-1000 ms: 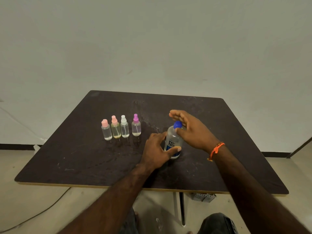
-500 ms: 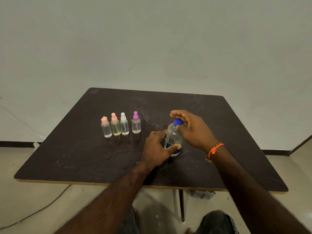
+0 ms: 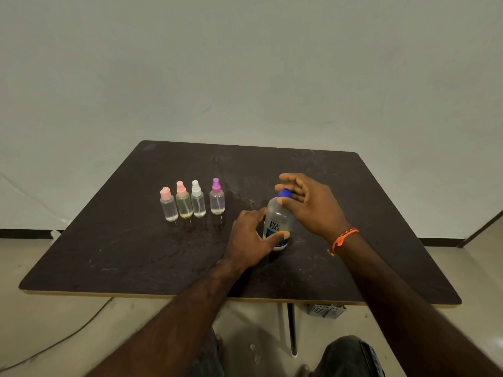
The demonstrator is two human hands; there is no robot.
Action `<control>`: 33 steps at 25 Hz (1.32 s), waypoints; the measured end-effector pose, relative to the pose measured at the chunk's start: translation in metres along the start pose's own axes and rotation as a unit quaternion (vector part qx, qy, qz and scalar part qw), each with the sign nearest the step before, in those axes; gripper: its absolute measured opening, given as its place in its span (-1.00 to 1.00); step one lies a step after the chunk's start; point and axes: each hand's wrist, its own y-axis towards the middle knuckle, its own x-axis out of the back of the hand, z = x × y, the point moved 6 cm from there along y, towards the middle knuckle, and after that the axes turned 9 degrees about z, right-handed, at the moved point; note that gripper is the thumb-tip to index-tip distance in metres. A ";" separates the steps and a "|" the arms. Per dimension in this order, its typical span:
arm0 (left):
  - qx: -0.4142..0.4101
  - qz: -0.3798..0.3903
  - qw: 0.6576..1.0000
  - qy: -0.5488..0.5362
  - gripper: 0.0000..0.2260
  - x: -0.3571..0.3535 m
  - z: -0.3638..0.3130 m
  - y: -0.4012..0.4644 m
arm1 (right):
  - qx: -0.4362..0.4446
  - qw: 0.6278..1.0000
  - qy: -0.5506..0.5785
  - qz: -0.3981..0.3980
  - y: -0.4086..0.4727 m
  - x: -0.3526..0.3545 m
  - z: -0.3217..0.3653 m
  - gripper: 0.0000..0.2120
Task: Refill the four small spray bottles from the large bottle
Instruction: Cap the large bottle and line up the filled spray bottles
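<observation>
Left hand: the left hand (image 3: 251, 238) is wrapped around the lower body of the large bottle (image 3: 277, 223), thumb laid across the front of the label, fingers curled behind; the bottle is thereby steadied upright on the table (image 3: 136, 254).
Right hand: the right hand (image 3: 310, 206) is set over the blue cap (image 3: 285, 193), with the thumb against the neck just below the cap and the fingers curved loosely over and behind it; whether the cap is firmly pinched cannot be told.
Step in hand: the cap is judged to be in the course of being unscrewed, ahead of any pouring.
Technique: the base should be kept pressed flat to the table while the cap is turned, and the soft body held lightly so that no liquid is squeezed out once the seal is broken.
Position of task items: the large bottle stands right of centre; the small spray bottles (image 3: 192, 202) stand in a row well to its left, all capped and upright.
Count: one large bottle; four small spray bottles (two pink-topped, one white, one purple); one table; one orange wristband (image 3: 341, 238), worn on the right wrist.
</observation>
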 end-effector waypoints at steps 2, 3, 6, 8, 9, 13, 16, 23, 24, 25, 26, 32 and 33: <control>0.002 -0.006 1.000 0.004 -0.44 0.000 0.000 0.001 | -0.019 0.995 -0.076 -0.057 0.002 0.004 0.002 -0.46; 0.008 -0.010 1.000 0.000 -0.45 0.000 0.001 0.001 | -0.026 0.990 -0.121 -0.060 0.003 0.000 0.002 -0.38; -0.004 -0.013 1.000 -0.019 -0.57 -0.002 0.003 0.001 | -0.059 0.994 -0.089 0.009 -0.002 -0.026 -0.011 -0.09; -0.018 -0.006 1.000 -0.012 -0.59 -0.002 0.004 0.003 | -0.066 0.997 0.011 0.031 -0.013 -0.038 -0.027 -0.15; -0.018 0.000 1.000 -0.001 -0.54 -0.002 0.005 0.004 | -0.067 0.996 0.052 0.037 -0.018 -0.041 -0.037 -0.23; -0.001 0.041 0.999 0.017 -0.35 -0.002 0.013 0.006 | -0.073 0.984 0.153 0.048 -0.027 -0.044 -0.064 -0.41; 0.002 0.042 0.999 0.016 -0.33 -0.009 0.009 0.011 | -0.060 0.984 0.165 0.031 -0.027 -0.037 -0.070 -0.46; -0.008 0.088 0.996 0.004 -0.38 -0.069 -0.028 0.043 | -0.087 0.983 0.163 -0.019 -0.049 0.015 -0.107 -0.46; -0.010 0.096 0.995 0.004 -0.38 -0.079 -0.034 0.047 | -0.091 0.982 0.165 -0.024 -0.053 0.022 -0.114 -0.46; -0.011 0.102 0.995 0.003 -0.38 -0.089 -0.038 0.051 | -0.093 0.982 0.164 -0.027 -0.057 0.028 -0.119 -0.44; -0.011 0.103 0.995 0.000 -0.38 -0.096 -0.042 0.053 | -0.094 0.982 0.163 -0.027 -0.060 0.033 -0.124 -0.42; -0.024 0.120 0.992 -0.005 -0.24 -0.094 -0.045 0.055 | -0.120 0.979 0.102 -0.129 -0.070 0.039 -0.123 -0.01; -0.023 0.122 0.992 -0.007 -0.14 -0.087 -0.045 0.054 | -0.094 0.972 0.065 -0.206 -0.077 0.044 -0.111 -0.02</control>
